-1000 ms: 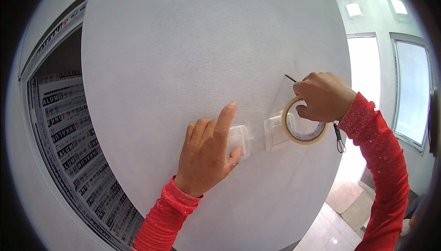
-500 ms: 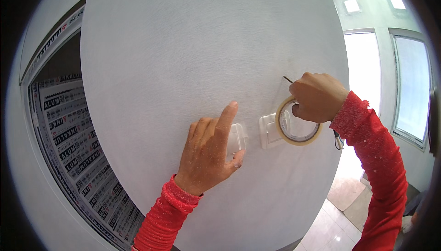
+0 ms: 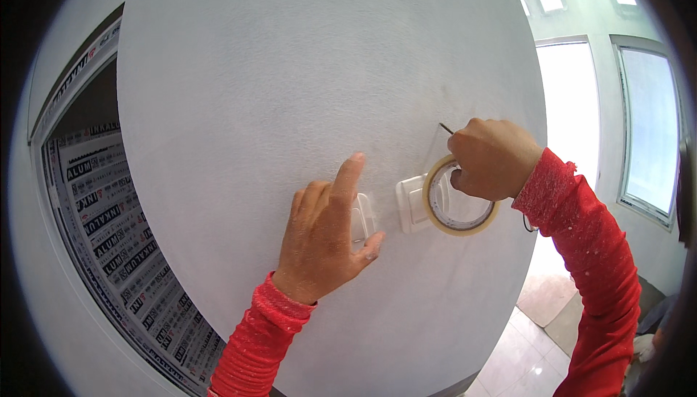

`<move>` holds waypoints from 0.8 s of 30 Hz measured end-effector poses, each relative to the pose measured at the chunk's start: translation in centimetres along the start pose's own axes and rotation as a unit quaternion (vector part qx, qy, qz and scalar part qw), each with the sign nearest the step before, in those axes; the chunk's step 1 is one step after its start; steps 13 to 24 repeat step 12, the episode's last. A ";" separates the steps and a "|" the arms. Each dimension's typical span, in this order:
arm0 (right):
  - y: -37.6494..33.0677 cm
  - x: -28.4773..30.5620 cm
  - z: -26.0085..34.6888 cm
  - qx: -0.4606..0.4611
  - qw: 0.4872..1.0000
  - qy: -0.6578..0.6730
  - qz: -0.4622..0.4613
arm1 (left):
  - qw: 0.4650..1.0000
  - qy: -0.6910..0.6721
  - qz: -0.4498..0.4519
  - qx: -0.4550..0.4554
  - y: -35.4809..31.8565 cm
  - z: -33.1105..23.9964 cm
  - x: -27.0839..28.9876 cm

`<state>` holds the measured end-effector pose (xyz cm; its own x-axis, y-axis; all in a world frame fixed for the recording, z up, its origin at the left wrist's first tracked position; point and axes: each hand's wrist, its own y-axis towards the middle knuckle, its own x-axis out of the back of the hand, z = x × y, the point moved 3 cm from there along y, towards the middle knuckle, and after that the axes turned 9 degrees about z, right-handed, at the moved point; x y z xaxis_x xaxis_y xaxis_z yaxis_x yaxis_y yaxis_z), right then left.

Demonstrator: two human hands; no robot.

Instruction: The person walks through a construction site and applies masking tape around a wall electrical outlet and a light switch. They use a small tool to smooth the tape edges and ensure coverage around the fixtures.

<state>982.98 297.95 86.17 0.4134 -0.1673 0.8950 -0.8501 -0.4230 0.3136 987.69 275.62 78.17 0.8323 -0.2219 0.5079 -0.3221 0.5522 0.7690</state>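
My left hand (image 3: 319,241) lies against the pale wall with thumb and forefinger spread, partly covering a white wall switch (image 3: 359,224). A clear film edge seems to show beside that switch. In my closed right hand (image 3: 497,159) hangs a roll of clear tape (image 3: 465,231), its ring overlapping a second white switch (image 3: 408,208). Past the fist, toward the wall, sticks a thin dark rod (image 3: 445,128); its kind cannot be made out. The grip on the roll's upper rim is partly hidden by the fingers.
At left, a doorway holds a panel wrapped in printed protective film (image 3: 123,237). Beyond the wall's right edge are a bright opening (image 3: 570,121), a framed window (image 3: 648,128) and floor tiles (image 3: 519,353). Partly visible items sit at the lower right rim.
The view has shifted slightly, so wall and switches appear farther left. My right hand and the tape roll have moved a little left and down relative to the switch. My left hand stays by its switch.
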 end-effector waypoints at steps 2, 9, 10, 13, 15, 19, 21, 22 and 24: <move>-0.1 -0.4 -0.2 -0.008 1.000 0.001 0.009 | 1.000 0.002 0.014 0.009 -0.1 -0.1 -0.1; -0.5 -1.2 -0.5 0.008 1.000 0.012 -0.014 | 0.999 0.028 0.008 -0.020 -0.8 -0.7 -0.1; -0.5 -1.1 -0.6 0.018 0.999 0.009 -0.029 | 0.999 0.027 0.010 -0.014 -0.8 -0.7 -0.1; -0.7 -0.7 -0.9 0.019 0.998 0.011 -0.065 | 1.000 0.028 0.011 -0.008 -0.8 -0.6 -0.1; -0.7 -0.7 -0.9 0.019 0.998 0.011 -0.065 | 1.000 0.028 0.011 -0.008 -0.8 -0.6 -0.1; -0.7 -0.7 -0.9 0.019 0.998 0.011 -0.065 | 1.000 0.028 0.011 -0.008 -0.8 -0.6 -0.1; -0.7 -0.7 -0.9 0.019 0.998 0.011 -0.065 | 1.000 0.028 0.011 -0.008 -0.8 -0.6 -0.1; -0.7 -0.7 -0.9 0.019 0.998 0.011 -0.065 | 1.000 0.028 0.011 -0.008 -0.8 -0.6 -0.1; -0.7 -0.7 -0.9 0.019 0.998 0.011 -0.065 | 1.000 0.028 0.011 -0.008 -0.8 -0.6 -0.1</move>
